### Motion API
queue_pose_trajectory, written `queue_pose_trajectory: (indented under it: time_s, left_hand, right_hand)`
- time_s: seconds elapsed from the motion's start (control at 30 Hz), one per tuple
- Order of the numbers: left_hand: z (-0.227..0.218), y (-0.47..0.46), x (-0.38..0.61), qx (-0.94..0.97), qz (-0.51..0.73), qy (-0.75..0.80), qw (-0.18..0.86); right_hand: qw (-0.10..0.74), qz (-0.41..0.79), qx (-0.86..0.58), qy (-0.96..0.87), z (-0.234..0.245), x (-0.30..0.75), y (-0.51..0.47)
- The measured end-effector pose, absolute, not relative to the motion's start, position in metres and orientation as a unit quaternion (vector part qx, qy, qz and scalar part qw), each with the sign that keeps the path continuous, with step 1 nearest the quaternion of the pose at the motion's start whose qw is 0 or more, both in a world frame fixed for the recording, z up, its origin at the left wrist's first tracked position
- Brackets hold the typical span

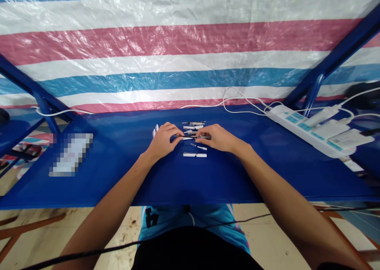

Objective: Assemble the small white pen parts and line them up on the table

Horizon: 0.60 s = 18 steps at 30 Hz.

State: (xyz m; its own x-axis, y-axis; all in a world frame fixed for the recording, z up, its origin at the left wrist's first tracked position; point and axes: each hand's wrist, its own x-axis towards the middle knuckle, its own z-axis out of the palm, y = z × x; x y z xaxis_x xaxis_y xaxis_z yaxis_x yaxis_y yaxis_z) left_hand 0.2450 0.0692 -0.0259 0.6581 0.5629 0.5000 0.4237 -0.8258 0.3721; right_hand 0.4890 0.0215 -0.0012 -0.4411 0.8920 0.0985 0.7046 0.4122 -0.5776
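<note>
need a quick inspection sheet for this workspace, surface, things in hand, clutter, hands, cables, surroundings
Surface: blue table, pieces gathered near its middle
Job's things: thin dark piece between the hands; white pen-like piece lying nearer the person; loose pen-like parts around the hands
Clutter: pixelated pale item at left, unidentifiable; power strip at right, plugs in it
Hands: left hand and right hand both pinch the dark piece
Cables: white cables along the back; black cable below the front edge
Surroundings: striped sheet behind, blue bars both sides
</note>
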Motion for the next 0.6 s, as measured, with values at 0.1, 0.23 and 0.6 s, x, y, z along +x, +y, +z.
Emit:
queue_pose_trajectory:
  time_s: [0.1, 0.23, 0.6]
  left_hand:
    - [-0.023, 0.072, 0.241, 0.899, 0.319, 0.277, 0.109]
    - [-0.021, 0.075, 0.237, 0.899, 0.323, 0.274, 0.112]
    - [-0.016, 0.078, 0.232, 0.897, 0.32, 0.277, 0.126]
  right_hand:
    - [0.194, 0.232, -0.506, -0.808, 0.001, 0.493, 0.022]
    - [0.178, 0.236, -0.521, -0.801, 0.004, 0.496, 0.022]
    - [0.183, 0.252, -0.514, -0.799, 0.006, 0.499, 0.023]
